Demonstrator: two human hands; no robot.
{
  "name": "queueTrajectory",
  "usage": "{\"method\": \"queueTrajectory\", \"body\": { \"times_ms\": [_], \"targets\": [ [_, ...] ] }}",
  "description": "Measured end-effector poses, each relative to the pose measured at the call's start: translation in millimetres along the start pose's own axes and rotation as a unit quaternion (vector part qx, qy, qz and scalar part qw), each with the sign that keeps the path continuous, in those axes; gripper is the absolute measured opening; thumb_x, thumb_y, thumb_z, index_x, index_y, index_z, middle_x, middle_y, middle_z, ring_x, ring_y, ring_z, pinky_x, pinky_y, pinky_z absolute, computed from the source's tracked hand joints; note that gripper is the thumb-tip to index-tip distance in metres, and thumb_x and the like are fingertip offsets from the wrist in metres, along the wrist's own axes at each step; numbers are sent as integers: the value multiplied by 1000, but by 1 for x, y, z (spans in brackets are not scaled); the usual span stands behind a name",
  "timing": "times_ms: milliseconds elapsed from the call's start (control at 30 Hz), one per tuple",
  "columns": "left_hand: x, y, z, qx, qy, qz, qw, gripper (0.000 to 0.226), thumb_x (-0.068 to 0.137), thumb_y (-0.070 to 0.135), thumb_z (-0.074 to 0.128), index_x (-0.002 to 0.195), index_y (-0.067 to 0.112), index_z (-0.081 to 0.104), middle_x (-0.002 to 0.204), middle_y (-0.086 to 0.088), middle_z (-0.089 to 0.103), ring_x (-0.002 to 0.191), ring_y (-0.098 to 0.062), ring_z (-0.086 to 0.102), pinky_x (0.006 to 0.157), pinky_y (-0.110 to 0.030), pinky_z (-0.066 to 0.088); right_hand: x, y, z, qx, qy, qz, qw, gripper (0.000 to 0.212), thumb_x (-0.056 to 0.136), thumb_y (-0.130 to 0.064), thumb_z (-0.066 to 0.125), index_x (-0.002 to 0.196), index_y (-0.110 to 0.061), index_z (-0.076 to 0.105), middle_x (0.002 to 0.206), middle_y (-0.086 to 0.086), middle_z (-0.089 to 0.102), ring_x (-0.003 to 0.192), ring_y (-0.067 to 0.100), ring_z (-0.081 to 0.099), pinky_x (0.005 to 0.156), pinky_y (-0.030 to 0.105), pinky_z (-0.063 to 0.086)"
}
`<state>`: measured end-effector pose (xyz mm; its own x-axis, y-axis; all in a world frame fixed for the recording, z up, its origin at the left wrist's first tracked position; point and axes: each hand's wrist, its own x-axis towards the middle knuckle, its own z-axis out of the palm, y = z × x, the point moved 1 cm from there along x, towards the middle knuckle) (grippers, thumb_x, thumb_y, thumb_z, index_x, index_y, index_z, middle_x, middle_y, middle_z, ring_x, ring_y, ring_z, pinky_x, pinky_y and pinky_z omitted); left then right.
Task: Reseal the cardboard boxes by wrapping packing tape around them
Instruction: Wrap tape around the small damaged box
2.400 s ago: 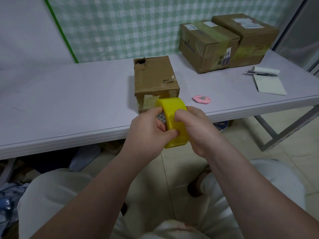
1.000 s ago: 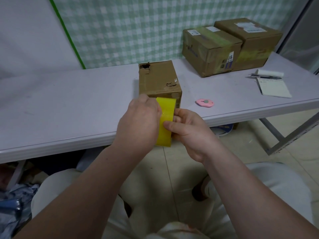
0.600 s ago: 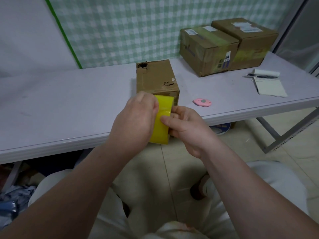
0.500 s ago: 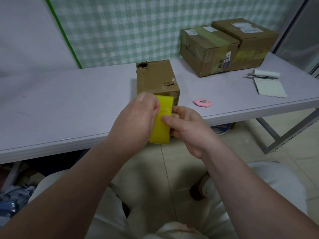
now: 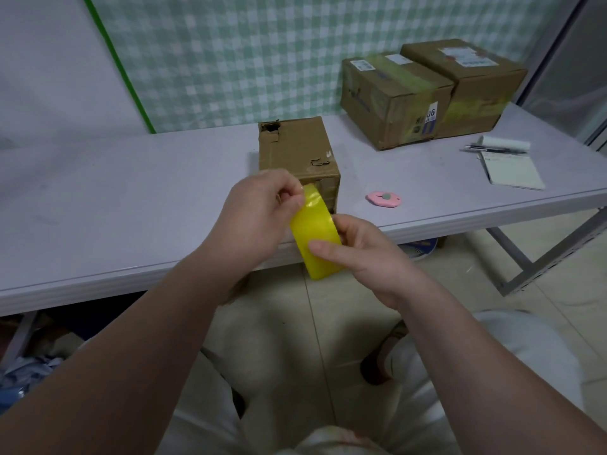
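Observation:
A yellow roll of packing tape is held in front of the table's near edge. My right hand grips the roll from the right, thumb across its outer face. My left hand pinches the free end of the tape at the top of the roll, peeled up a little. Just behind them a small torn cardboard box stands on the white table. Two larger cardboard boxes with yellowish tape sit at the back right.
A pink box cutter lies right of the small box. A notepad with a pen sits at the right end. The table's metal legs stand at the right. My knees are below, over a tiled floor.
My left hand has shifted from covering the roll's left side to pinching the tape end at its top and lifting it. The roll has tilted; my right hand keeps holding it.

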<state>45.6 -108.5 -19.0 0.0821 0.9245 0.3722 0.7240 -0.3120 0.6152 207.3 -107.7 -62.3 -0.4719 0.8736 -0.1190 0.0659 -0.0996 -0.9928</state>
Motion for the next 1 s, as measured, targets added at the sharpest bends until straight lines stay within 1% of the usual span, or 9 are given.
{"method": "queueTrajectory", "body": {
  "times_ms": [100,167,233,333,500,633,700,867,1000],
  "targets": [
    [0,-2,0,-70,20,-35,997,22,90,14,58,75,30,55,72,10,54,68,-12,54,72,-40,54,-4,-9,-6,-20,7,7,1000,16,91,-27,59,102,-16,63,91,1,64,81,9,60,69,19,49],
    [-1,2,1,-97,35,-31,994,20,90,15,58,75,30,56,72,2,57,71,-23,57,71,-46,53,-5,-15,-9,-35,12,10,999,23,88,-33,60,102,-15,63,94,5,64,83,13,60,70,22,49],
    [-1,6,2,-115,49,-24,992,21,90,15,58,75,29,55,75,-2,59,73,-22,57,69,-34,52,-4,-20,-11,-38,20,7,999,40,79,-43,60,103,-11,64,93,8,65,83,16,61,72,27,49],
    [0,12,4,-126,75,-26,989,26,90,11,58,74,31,54,74,9,56,69,-2,50,63,-11,41,-4,-28,-13,-50,28,0,998,47,73,-50,59,99,-11,66,89,8,69,82,17,65,73,30,51],
    [0,19,6,-126,129,-16,983,27,89,11,59,74,32,52,73,14,55,70,5,51,64,-8,40,-2,-41,-17,-61,44,-2,997,30,87,-40,61,86,-11,65,77,6,68,69,16,64,60,27,50],
    [-1,30,6,-45,150,50,986,10,88,18,55,80,25,53,76,17,53,74,1,51,66,-6,36,1,-40,-17,-139,105,16,984,49,89,-45,62,92,4,65,82,20,68,72,22,62,69,37,49],
    [3,29,8,-37,144,30,988,13,91,16,56,80,24,53,77,16,54,74,-1,51,66,-7,37,0,-37,-17,-176,133,35,975,59,85,-53,62,97,5,65,92,23,68,79,27,64,74,39,50],
    [22,17,14,-141,135,-128,972,18,93,20,55,76,28,54,68,9,54,69,-18,59,73,-48,54,-9,-39,-22,-100,79,75,989,46,86,-55,57,100,-13,69,89,-2,72,83,13,68,77,31,55],
    [37,17,8,-136,128,-137,973,20,93,25,55,73,25,55,69,3,57,73,-23,62,76,-50,54,-18,-39,-21,9,50,74,996,13,90,-30,58,83,-20,63,66,-14,66,65,2,63,65,23,48]
  ]
}}
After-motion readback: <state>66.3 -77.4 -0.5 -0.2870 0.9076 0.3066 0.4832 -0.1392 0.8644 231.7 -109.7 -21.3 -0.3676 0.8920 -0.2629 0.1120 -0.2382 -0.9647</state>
